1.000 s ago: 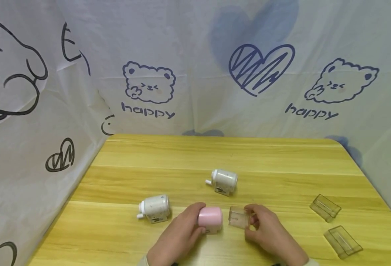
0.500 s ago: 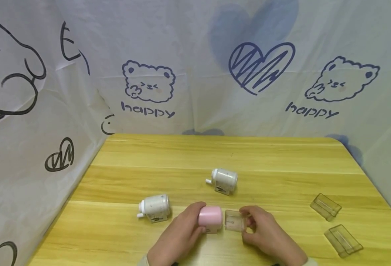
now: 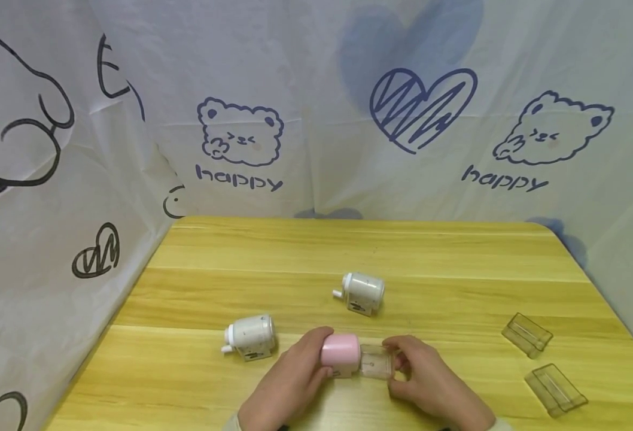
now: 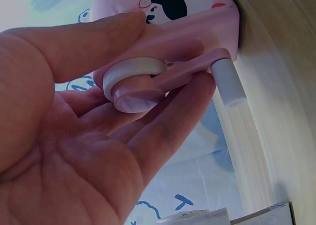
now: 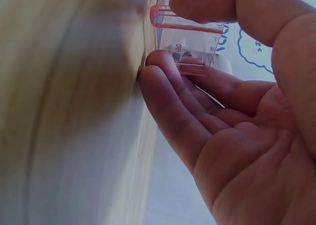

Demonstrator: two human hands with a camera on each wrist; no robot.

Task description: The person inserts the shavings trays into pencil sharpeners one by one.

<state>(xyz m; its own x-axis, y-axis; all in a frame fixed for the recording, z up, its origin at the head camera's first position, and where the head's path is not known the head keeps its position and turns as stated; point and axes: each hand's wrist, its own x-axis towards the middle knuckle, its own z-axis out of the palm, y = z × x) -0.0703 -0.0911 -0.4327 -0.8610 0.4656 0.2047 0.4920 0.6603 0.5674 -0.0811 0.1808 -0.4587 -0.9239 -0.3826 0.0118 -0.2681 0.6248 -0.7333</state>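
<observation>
A pink crank pencil sharpener (image 3: 341,351) stands on the table in the head view, gripped from its left side by my left hand (image 3: 292,374). The left wrist view shows its crank handle (image 4: 229,83) and white ring near my palm, with thumb and fingers on either side of the body. My right hand (image 3: 429,377) pinches a clear shavings drawer (image 3: 376,363) by its outer end. That drawer's inner end meets the sharpener's right side, low down; how far it reaches in is hard to tell. In the right wrist view, the drawer (image 5: 190,28) has reddish edges between thumb and fingers.
Two whitish crank sharpeners stand nearby, one on the left (image 3: 250,337) and one farther back (image 3: 364,293). Two smoky clear drawers lie at the right, one behind (image 3: 527,335) the other (image 3: 556,390). A printed cloth (image 3: 327,161) hangs behind the wooden table (image 3: 230,251).
My right hand has moved left with the clear drawer, closing the gap to the pink sharpener. The left hand and the sharpener have stayed in place.
</observation>
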